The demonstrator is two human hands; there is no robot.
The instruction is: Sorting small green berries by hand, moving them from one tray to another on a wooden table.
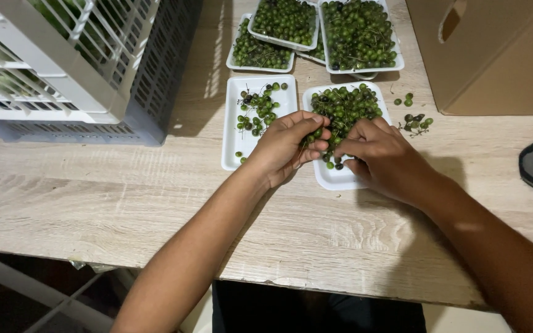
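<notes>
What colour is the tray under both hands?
White, a shallow foam tray of small green berries; seen in the head view.

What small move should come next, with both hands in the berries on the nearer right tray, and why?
Probably lift a few berries across to the neighbouring tray. Both the left hand and the right hand are pinching at a heaped white tray, while the one beside it holds only scattered berries with bare white showing.

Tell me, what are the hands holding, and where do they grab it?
Both hands, left and right, pinch a bunch of green berries over the white tray, gripping its lower end with the fingertips. Whether they hold stems or berries cannot be told.
</notes>
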